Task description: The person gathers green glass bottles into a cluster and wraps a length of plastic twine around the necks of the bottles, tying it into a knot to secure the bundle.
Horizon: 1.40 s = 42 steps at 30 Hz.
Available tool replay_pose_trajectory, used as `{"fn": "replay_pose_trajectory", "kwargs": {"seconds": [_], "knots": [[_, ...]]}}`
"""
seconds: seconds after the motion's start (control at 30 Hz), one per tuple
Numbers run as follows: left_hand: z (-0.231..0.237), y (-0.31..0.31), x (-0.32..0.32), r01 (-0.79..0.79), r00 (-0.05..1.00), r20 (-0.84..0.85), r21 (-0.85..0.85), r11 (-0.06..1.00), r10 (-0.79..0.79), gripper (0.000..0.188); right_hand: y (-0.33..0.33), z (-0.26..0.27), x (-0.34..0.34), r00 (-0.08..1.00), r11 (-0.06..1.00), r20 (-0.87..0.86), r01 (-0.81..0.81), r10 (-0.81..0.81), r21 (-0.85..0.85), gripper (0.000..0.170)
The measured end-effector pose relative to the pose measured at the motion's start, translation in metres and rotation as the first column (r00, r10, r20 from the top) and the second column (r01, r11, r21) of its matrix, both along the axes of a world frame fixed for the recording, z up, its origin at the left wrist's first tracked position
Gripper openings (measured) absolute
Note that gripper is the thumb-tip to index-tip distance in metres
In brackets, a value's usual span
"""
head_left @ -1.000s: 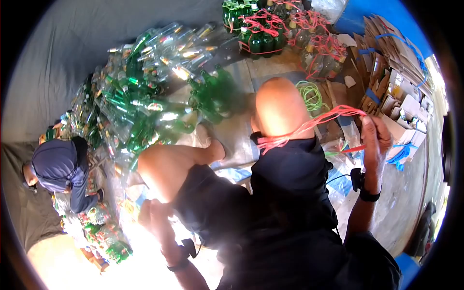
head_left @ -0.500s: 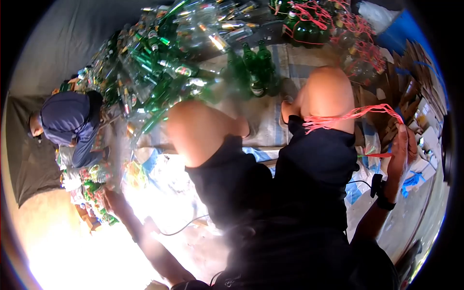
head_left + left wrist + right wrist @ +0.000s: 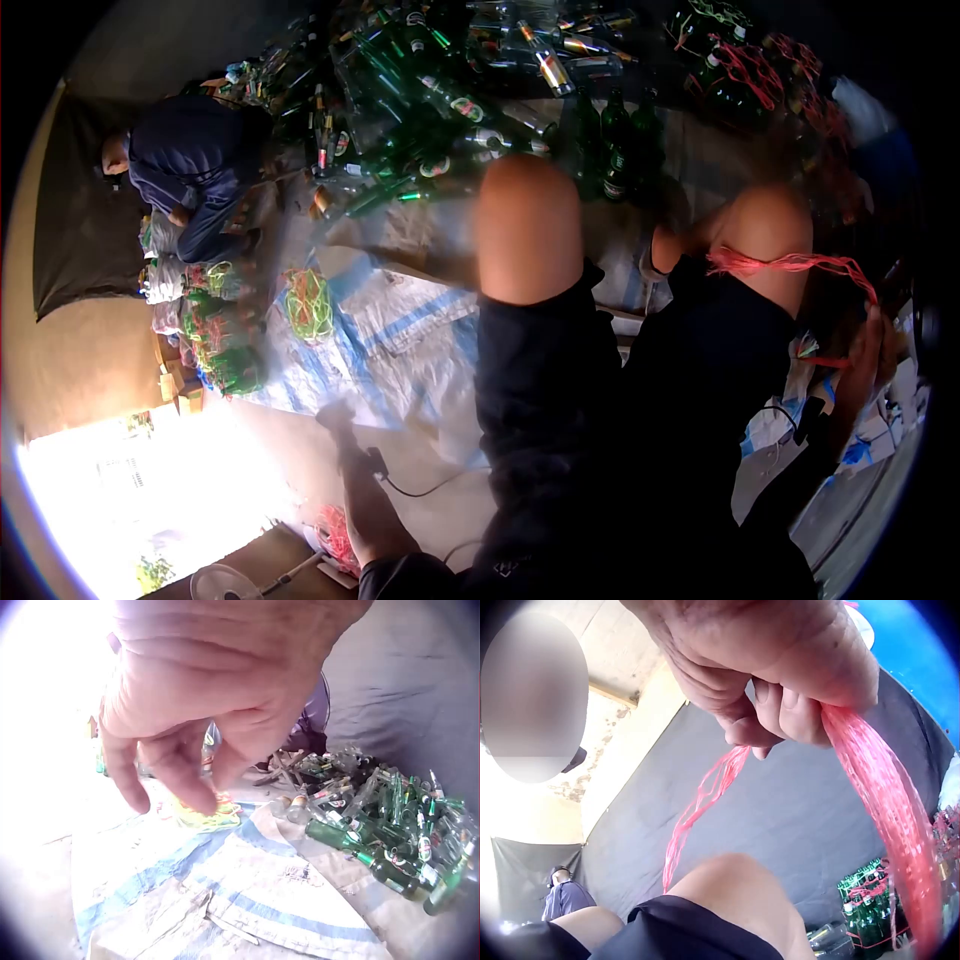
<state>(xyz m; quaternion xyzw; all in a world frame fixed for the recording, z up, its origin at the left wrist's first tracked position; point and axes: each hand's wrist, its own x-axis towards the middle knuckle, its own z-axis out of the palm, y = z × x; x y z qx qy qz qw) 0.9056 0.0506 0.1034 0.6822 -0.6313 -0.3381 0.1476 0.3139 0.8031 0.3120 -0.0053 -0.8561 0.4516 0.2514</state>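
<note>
Left hand (image 3: 214, 694) now farther outward, slack, empty; right hand (image 3: 772, 664) pinches red strands (image 3: 885, 787), which could tangle if tugged unevenly.

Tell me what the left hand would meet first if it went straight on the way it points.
Probably the green twine on the sheet: the left hand points roughly toward it. Depth is unclear, so the sheet might come first.
</note>
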Motion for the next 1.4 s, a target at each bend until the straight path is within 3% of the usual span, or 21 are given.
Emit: {"fn": "replay_pose_trajectory", "kwargs": {"seconds": [0.03, 0.07, 0.1, 0.13, 0.2, 0.23, 0.3, 0.33, 0.37, 0.43, 0.47, 0.5, 0.53, 0.63, 0.67, 0.83, 0.97, 1.03, 1.13, 1.3, 1.4], "knots": [[0.014, 0.020, -0.017, -0.170, 0.985, 0.003, 0.082, 0.982, 0.171, 0.039, -0.007, 0.003, -0.002, 0.989, 0.978, -0.115, -0.071, 0.095, 0.198, 0.034], [0.007, -0.001, -0.003, -0.164, 0.985, -0.013, 0.238, 0.957, 0.172, 0.040, -0.012, 0.009, 0.003, 0.978, 0.987, 0.192, 0.102, -0.078, -0.122, 0.036], [-0.008, -0.025, 0.017, -0.149, 0.984, -0.031, 0.387, 0.910, 0.175, 0.041, -0.019, 0.011, 0.003, 0.981, 0.987, 0.181, 0.097, -0.073, -0.127, 0.036], [-0.007, -0.011, 0.004, -0.149, 0.983, -0.042, 0.385, 0.911, 0.179, 0.041, -0.023, 0.012, 0.005, 0.979, 0.987, 0.190, 0.105, -0.080, -0.123, 0.036], [0.001, 0.033, -0.030, 0.181, 0.980, -0.077, -0.030, 0.983, -0.183, 0.033, -0.040, 0.019, 0.009, 0.979, 0.987, 0.186, 0.105, -0.081, -0.124, 0.034], [-0.004, 0.029, -0.032, 0.178, 0.980, -0.083, -0.034, 0.983, -0.180, 0.033, -0.040, 0.018, 0.008, 0.981, 0.987, 0.180, 0.102, -0.078, -0.128, 0.034], [-0.027, 0.011, -0.032, 0.315, 0.945, 0.206, -0.374, 0.872, -0.253, 0.021, -0.038, 0.014, 0.010, 0.978, 0.993, 0.210, 0.024, 0.001, -0.114, 0.032], [0.041, 0.043, -0.094, 0.110, 0.979, 0.167, 0.040, 0.993, -0.115, 0.022, -0.048, 0.022, 0.015, 0.972, 0.991, 0.233, 0.008, 0.023, -0.131, 0.029], [0.064, 0.060, -0.121, 0.065, 0.983, 0.171, -0.015, 0.998, -0.061, 0.032, -0.052, 0.024, 0.016, 0.974, 0.991, 0.225, 0.006, 0.024, -0.133, 0.029], [0.031, 0.025, -0.102, 0.356, 0.830, 0.477, -0.052, 0.933, -0.290, 0.019, -0.059, 0.026, 0.019, 0.969, 0.982, 0.240, -0.013, 0.060, -0.190, 0.026], [0.021, 0.026, -0.100, 0.405, 0.912, 0.133, -0.148, 0.902, -0.388, 0.033, -0.065, 0.029, 0.022, 0.970, 0.978, 0.234, -0.023, 0.072, -0.206, 0.023], [0.030, 0.040, -0.117, 0.415, 0.855, -0.218, -0.257, 0.873, -0.470, 0.054, -0.065, 0.029, 0.023, 0.971, 0.978, 0.227, -0.024, 0.072, -0.208, 0.023], [0.040, 0.044, -0.137, 0.445, 0.893, 0.053, -0.237, 0.863, -0.446, 0.080, -0.065, 0.027, 0.024, 0.961, 0.975, 0.252, -0.057, 0.111, -0.214, 0.022], [0.058, 0.039, -0.190, 0.395, 0.914, 0.026, -0.281, 0.875, -0.405, 0.065, -0.057, 0.018, 0.027, 0.947, 0.968, 0.243, -0.167, 0.210, -0.185, 0.019], [0.088, 0.062, -0.226, 0.304, 0.937, -0.085, -0.271, 0.913, -0.338, 0.050, -0.057, 0.014, 0.029, 0.943, 0.969, 0.235, -0.207, 0.233, -0.133, 0.020], [0.218, 0.155, -0.347, 0.528, 0.727, -0.283, -0.352, 0.773, -0.626, 0.043, -0.089, 0.035, 0.042, 0.922, 0.958, 0.264, -0.260, 0.285, -0.123, 0.015], [0.275, 0.233, -0.405, 0.742, 0.359, -0.547, -0.324, 0.587, -0.756, 0.051, -0.114, 0.056, 0.052, 0.863, 0.912, 0.295, -0.380, 0.410, -0.155, 0.007], [0.284, 0.258, -0.432, 0.825, 0.087, -0.400, -0.484, 0.291, -0.912, 0.057, -0.129, 0.071, 0.054, 0.815, 0.858, 0.273, -0.503, 0.511, -0.105, 0.006], [0.297, 0.308, -0.473, 0.882, -0.124, -0.348, -0.467, 0.058, -0.929, 0.069, -0.144, 0.072, 0.059, 0.767, 0.818, 0.284, -0.536, 0.576, -0.209, 0.009], [0.271, 0.357, -0.503, 0.921, -0.296, -0.492, -0.375, -0.108, -0.819, 0.077, -0.145, 0.059, 0.049, 0.698, 0.725, 0.204, -0.679, 0.687, -0.115, 0.012], [0.262, 0.364, -0.504, 0.976, -0.191, -0.558, -0.195, -0.097, -0.808, 0.075, -0.142, 0.057, 0.048, 0.703, 0.731, 0.203, -0.662, 0.682, -0.164, 0.010]]}}
